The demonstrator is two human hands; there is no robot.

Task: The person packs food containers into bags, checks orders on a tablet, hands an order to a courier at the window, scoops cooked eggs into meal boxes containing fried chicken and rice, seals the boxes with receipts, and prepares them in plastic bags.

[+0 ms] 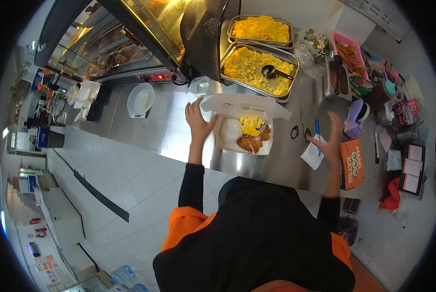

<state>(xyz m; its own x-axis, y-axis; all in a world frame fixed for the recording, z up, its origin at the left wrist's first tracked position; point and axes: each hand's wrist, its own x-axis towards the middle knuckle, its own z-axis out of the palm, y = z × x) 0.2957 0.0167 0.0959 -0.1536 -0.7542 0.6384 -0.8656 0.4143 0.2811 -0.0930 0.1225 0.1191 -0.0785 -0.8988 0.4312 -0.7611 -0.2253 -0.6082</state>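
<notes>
On the steel counter in front of me sits a paper takeaway box, its printed lid raised at the far side. Inside are a white mound that looks like rice, yellow scrambled egg and browned fried pieces. My left hand is at the box's left side, fingers spread, close to the lid flap; contact is unclear. My right hand hovers empty and open near a blue pen, a paper slip and black-handled scissors.
Behind the box stand metal trays of scrambled egg, the nearer holding a black scoop. A heated display case is at left, beside a plastic bowl. Rightward are an orange carton, a purple tape dispenser and a sauce container.
</notes>
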